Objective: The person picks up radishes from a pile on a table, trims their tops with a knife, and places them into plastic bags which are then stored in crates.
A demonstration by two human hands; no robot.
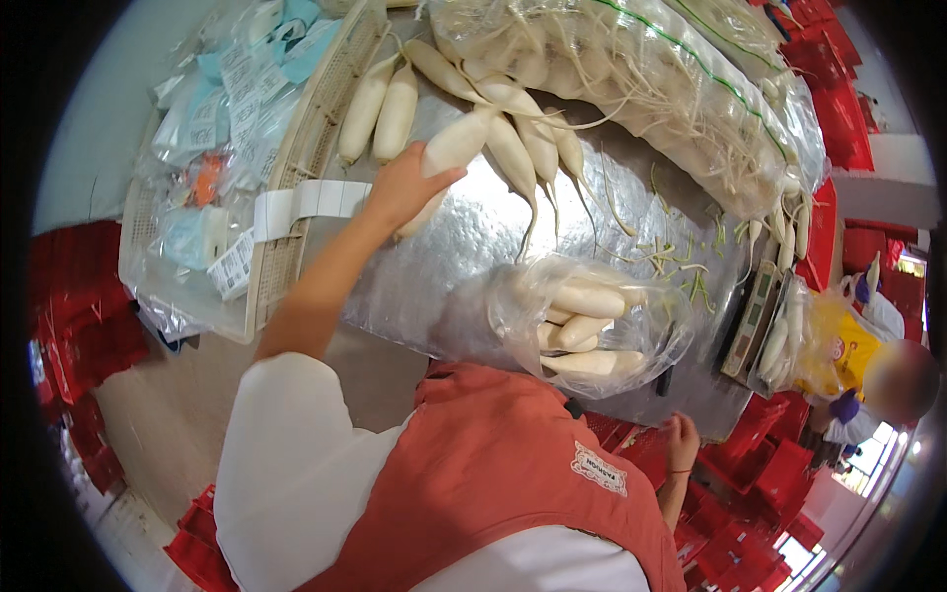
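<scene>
White daikon radishes lie on a metal-topped table [459,296]. My left hand [407,181] grips one daikon [457,142] by its thick body, above the others at the back left. Another daikon [423,216] lies partly hidden under that hand. Beside the crate, two daikons [396,111] lie together; several more with long thin roots [510,152] spread to the right. Close to my body, a clear plastic bag [510,307] holds several daikons [588,300]. My right hand [682,438] hangs by the table's near right edge, fingers loosely bent, with nothing visible in it.
A plastic crate [277,177] at left holds packaging and printed labels. A large clear bag of daikons [629,96] lies along the back. Green trimmings [699,288] and a scale [751,318] are at right. A person in yellow [851,348] stands beyond; red crates [747,444] surround the table.
</scene>
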